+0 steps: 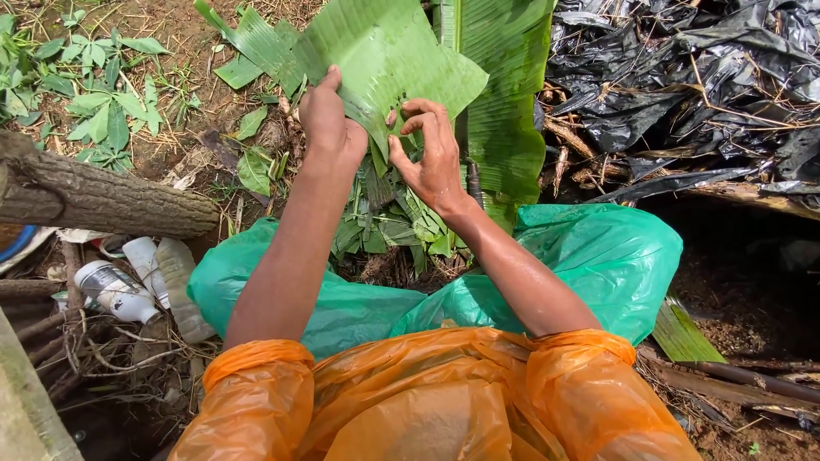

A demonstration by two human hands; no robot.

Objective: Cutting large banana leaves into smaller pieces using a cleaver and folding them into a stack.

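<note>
My left hand (pixel 327 117) grips the near edge of a broad green banana leaf piece (pixel 389 55), thumb on top. My right hand (pixel 431 154) pinches the same leaf at its lower right edge, fingers curled around it. Below both hands lies a heap of torn green leaf strips (pixel 389 226) on the ground. A green plastic sheet (pixel 598 256) spreads under my forearms. Orange plastic sleeves (pixel 444 401) cover my upper arms.
A thick log (pixel 102 201) lies at the left, with white plastic bottles (pixel 115 290) beneath it. A long banana leaf (pixel 508 111) lies behind my right hand. Crumpled black plastic (pixel 683 77) covers the upper right. Small weeds (pixel 94 102) grow at upper left.
</note>
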